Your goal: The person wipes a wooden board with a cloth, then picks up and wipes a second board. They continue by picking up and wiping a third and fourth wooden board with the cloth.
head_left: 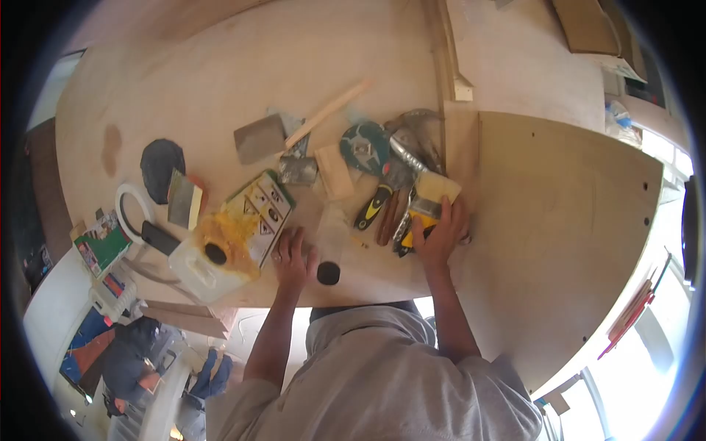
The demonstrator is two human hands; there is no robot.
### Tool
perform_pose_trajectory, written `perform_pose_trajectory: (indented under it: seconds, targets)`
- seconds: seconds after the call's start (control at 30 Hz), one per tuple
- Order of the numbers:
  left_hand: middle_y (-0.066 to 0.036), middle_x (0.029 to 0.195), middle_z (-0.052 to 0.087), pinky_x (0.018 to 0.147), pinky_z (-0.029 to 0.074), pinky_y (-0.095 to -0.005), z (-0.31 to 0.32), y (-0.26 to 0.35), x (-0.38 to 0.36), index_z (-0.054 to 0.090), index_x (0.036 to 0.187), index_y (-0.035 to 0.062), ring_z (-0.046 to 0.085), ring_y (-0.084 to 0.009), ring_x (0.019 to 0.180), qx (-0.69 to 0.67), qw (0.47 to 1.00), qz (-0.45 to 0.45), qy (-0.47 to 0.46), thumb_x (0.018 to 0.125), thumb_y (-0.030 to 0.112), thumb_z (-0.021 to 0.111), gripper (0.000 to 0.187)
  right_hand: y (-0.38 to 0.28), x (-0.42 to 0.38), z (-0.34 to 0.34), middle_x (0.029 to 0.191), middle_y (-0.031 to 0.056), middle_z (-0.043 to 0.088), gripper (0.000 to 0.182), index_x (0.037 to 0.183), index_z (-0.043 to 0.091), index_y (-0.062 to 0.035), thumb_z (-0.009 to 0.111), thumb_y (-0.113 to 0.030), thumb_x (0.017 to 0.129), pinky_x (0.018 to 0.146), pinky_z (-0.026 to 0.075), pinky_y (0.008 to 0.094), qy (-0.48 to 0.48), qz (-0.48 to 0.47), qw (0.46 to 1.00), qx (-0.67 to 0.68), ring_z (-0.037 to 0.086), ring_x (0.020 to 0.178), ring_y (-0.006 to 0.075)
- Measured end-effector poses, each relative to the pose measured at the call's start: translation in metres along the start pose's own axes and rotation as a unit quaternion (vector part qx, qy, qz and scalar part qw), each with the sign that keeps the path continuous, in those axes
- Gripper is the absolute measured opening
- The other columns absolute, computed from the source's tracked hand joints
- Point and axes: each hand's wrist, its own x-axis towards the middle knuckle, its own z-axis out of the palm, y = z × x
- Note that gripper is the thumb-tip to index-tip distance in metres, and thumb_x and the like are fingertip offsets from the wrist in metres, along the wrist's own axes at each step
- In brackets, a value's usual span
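Note:
My right hand (443, 229) has its fingers around a wide flat paintbrush (426, 209), with pale bristles pointing away from me and a yellow handle partly hidden by the fingers. My left hand (293, 259) rests on the tabletop, fingers apart, holding nothing. Just left of it lies a white plastic jug (209, 273) smeared with yellow, with a black cap and a hazard label (265, 213). A black round cap (328, 273) sits right of the left hand. Near the brush lie a yellow-and-black handled tool (374, 206) and a brown-handled tool (388, 218).
A wooden block (334, 171), a wood strip (329, 112), a sanding sheet (259, 139) and a green round tool (365, 147) lie beyond my hands. A tape roll (135, 213) is at left. Another person (132, 360) is at lower left.

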Motion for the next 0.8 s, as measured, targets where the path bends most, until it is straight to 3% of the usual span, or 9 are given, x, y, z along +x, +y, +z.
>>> perform_pose_trajectory:
  seconds: [0.17, 0.27, 0.4, 0.5, 0.67, 0.73, 0.8]
  targets:
    - [-0.017, 0.144, 0.05, 0.106, 0.04, -0.0474, -0.037, -0.017, -0.007, 0.059, 0.141, 0.0103, 0.048, -0.0353, 0.129, 0.035, 0.999, 0.004, -0.022, 0.093, 0.036, 0.067, 0.056, -0.02, -0.011, 0.011, 0.155, 0.0278, 0.039, 0.077, 0.15, 0.044, -0.006, 0.072, -0.047, 0.091, 0.114, 0.029, 0.0614, -0.001, 0.008, 0.999, 0.046, 0.04, 0.14, 0.0476]
    - [-0.017, 0.143, 0.05, 0.105, 0.042, -0.0484, -0.028, -0.02, -0.012, 0.061, 0.14, 0.0107, 0.048, -0.0353, 0.129, 0.026, 1.0, 0.008, -0.01, 0.093, 0.038, 0.066, 0.054, -0.022, -0.008, 0.002, 0.155, 0.0272, 0.039, 0.077, 0.15, 0.045, -0.0064, 0.071, -0.049, 0.091, 0.114, 0.029, 0.0599, -0.101, 0.076, 0.992, 0.031, 0.039, 0.141, 0.0465]
    - [-0.015, 0.142, 0.051, 0.104, 0.044, -0.0498, -0.036, -0.016, -0.011, 0.061, 0.138, 0.0123, 0.051, -0.0369, 0.126, 0.029, 0.999, -0.011, -0.025, 0.092, 0.037, 0.067, 0.053, -0.021, -0.016, 0.007, 0.155, 0.0263, 0.04, 0.077, 0.151, 0.044, -0.0066, 0.069, -0.05, 0.093, 0.115, 0.028, 0.0591, -0.059, 0.046, 0.996, 0.047, 0.039, 0.142, 0.0456]
    - [-0.009, 0.135, 0.052, 0.105, 0.048, -0.0463, -0.043, -0.008, -0.002, 0.062, 0.131, 0.017, 0.052, -0.0344, 0.125, 0.026, 0.999, -0.035, -0.013, 0.087, 0.003, 0.075, 0.048, -0.022, -0.013, 0.007, 0.154, 0.0257, 0.041, 0.076, 0.151, 0.044, -0.0064, 0.069, -0.049, 0.094, 0.116, 0.028, 0.0591, -0.028, 0.02, 0.999, 0.04, 0.04, 0.142, 0.0456]
    - [-0.01, 0.136, 0.052, 0.106, 0.047, -0.0468, -0.046, -0.005, 0.001, 0.06, 0.134, 0.0159, 0.05, -0.0354, 0.126, 0.015, 0.999, -0.032, -0.016, 0.086, 0.004, 0.074, 0.051, -0.024, -0.01, 0.004, 0.153, 0.0253, 0.042, 0.075, 0.152, 0.043, -0.0061, 0.069, -0.048, 0.095, 0.116, 0.028, 0.0591, -0.015, 0.01, 0.999, 0.037, 0.041, 0.14, 0.046]
    - [-0.012, 0.138, 0.052, 0.106, 0.045, -0.0481, -0.044, -0.009, -0.004, 0.06, 0.137, 0.0151, 0.051, -0.0368, 0.127, 0.015, 0.999, -0.034, -0.033, 0.087, 0.015, 0.072, 0.051, -0.022, -0.01, 0.007, 0.153, 0.0255, 0.042, 0.076, 0.152, 0.043, -0.0061, 0.069, -0.048, 0.095, 0.115, 0.029, 0.0591, -0.01, 0.008, 0.999, 0.042, 0.04, 0.141, 0.0464]
    - [-0.015, 0.143, 0.051, 0.107, 0.042, -0.0502, -0.042, -0.014, -0.011, 0.059, 0.141, 0.0141, 0.051, -0.0391, 0.127, 0.022, 0.997, -0.039, -0.062, 0.09, 0.036, 0.069, 0.057, -0.023, -0.014, 0.008, 0.153, 0.0258, 0.042, 0.076, 0.152, 0.043, -0.0062, 0.069, -0.048, 0.094, 0.115, 0.03, 0.0592, -0.014, 0.009, 0.999, 0.042, 0.04, 0.141, 0.0469]
